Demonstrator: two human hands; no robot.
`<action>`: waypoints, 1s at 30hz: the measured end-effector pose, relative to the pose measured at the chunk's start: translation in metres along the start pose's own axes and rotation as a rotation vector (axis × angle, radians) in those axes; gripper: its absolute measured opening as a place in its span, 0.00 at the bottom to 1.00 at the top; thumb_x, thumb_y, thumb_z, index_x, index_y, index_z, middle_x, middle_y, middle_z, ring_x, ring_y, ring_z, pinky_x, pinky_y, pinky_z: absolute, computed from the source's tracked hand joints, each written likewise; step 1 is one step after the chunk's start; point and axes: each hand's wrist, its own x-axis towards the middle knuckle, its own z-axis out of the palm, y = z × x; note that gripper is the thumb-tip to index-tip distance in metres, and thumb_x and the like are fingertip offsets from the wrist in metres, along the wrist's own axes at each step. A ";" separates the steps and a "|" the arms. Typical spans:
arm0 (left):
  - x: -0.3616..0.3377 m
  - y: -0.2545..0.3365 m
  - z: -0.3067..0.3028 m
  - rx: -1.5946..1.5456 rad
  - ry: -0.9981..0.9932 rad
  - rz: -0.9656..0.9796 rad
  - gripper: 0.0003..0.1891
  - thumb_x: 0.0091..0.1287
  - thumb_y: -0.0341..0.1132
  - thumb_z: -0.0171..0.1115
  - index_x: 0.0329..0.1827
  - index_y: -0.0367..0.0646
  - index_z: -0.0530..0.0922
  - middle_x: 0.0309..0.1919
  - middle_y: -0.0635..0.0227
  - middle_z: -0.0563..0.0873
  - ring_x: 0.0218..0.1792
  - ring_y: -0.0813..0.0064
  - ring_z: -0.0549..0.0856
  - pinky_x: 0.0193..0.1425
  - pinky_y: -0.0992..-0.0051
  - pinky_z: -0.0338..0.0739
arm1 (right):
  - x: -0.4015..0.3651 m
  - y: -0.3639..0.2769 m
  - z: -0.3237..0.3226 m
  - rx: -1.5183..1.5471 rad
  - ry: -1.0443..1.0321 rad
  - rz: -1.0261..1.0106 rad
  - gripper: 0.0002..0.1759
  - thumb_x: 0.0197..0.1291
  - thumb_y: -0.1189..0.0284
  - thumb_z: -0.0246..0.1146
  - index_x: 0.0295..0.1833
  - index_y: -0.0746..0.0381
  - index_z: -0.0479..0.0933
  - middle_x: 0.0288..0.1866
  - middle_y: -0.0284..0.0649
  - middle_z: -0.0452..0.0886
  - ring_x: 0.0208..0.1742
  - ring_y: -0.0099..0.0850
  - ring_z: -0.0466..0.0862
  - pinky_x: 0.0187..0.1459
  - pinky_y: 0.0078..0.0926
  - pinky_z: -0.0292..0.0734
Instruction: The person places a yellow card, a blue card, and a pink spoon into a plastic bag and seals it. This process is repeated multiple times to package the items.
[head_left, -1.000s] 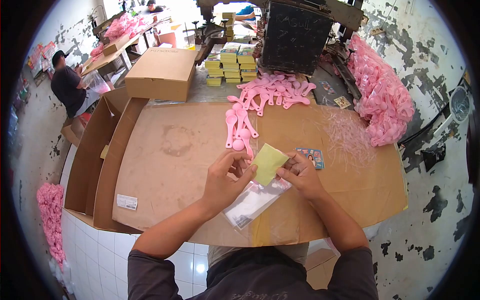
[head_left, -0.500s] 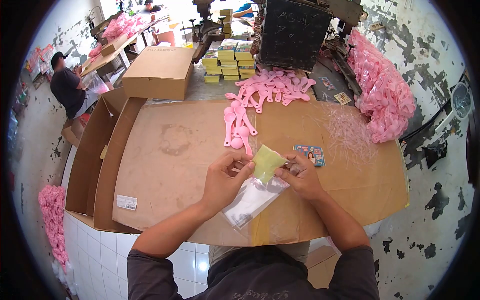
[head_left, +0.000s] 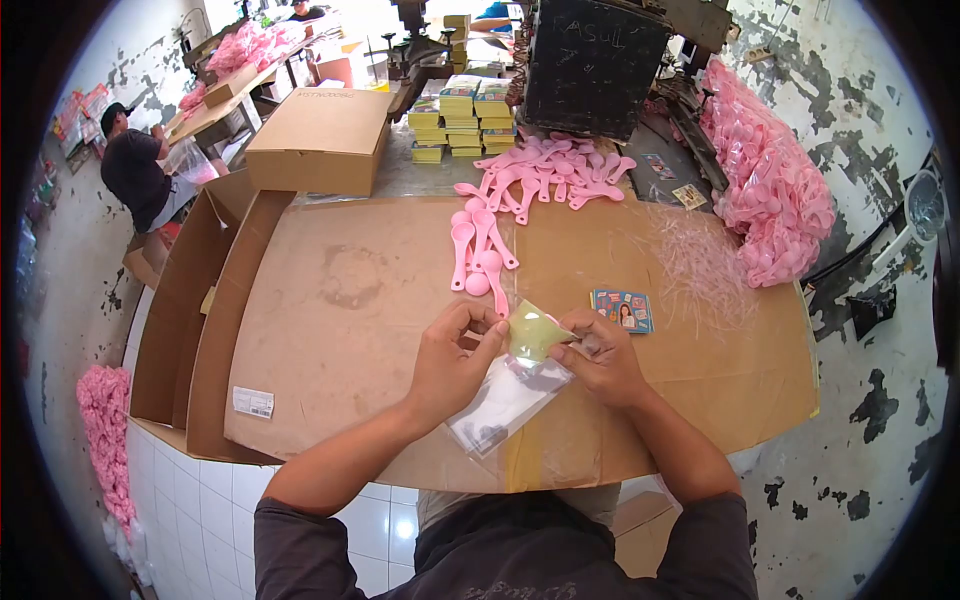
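Observation:
Between my two hands is a pale green card [head_left: 534, 333] in clear plastic, its faces bent a little. My left hand [head_left: 462, 350] pinches the left edge with thumb and fingers. On the right edge my right hand [head_left: 598, 352] is closed in a pinch. Clear plastic bags [head_left: 502, 408] lie on the cardboard just below the card. Pink spoons [head_left: 480, 245] lie right above my hands, joined to a larger spread of pink spoons [head_left: 550, 172]. A small pile of blue printed cards [head_left: 622, 311] rests to the right.
Stacks of cards [head_left: 460, 115] stand at the back beside a black metal box [head_left: 592, 70]. A closed carton [head_left: 318, 140] is at the back left, an open carton [head_left: 190, 330] left. Bagged pink spoons [head_left: 765, 180] and plastic strips [head_left: 700, 265] are right. A person [head_left: 138, 170] is far left.
The green card has moved slightly down between my hands, and its top edge is more bent. My hands keep their pinch. The view has shifted a little.

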 end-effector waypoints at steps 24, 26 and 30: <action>-0.001 0.002 0.004 -0.394 -0.082 -0.038 0.07 0.76 0.29 0.61 0.51 0.35 0.81 0.39 0.69 0.86 0.39 0.82 0.83 0.43 0.78 0.78 | 0.004 -0.001 -0.011 0.269 0.046 0.097 0.14 0.70 0.79 0.65 0.59 0.68 0.77 0.46 0.38 0.84 0.42 0.23 0.84 0.43 0.22 0.80; -0.001 0.001 0.000 -0.323 -0.126 0.012 0.08 0.76 0.30 0.62 0.51 0.34 0.82 0.37 0.69 0.86 0.36 0.83 0.83 0.42 0.79 0.79 | 0.005 -0.001 -0.013 0.262 0.028 0.103 0.14 0.71 0.78 0.65 0.59 0.68 0.77 0.46 0.38 0.84 0.42 0.23 0.84 0.44 0.22 0.80; 0.000 0.003 -0.010 -0.135 -0.156 -0.056 0.08 0.77 0.32 0.63 0.48 0.35 0.83 0.38 0.68 0.88 0.33 0.83 0.84 0.38 0.79 0.80 | 0.009 -0.011 -0.010 0.255 0.057 0.127 0.15 0.71 0.77 0.64 0.61 0.67 0.77 0.47 0.37 0.84 0.45 0.23 0.84 0.47 0.23 0.80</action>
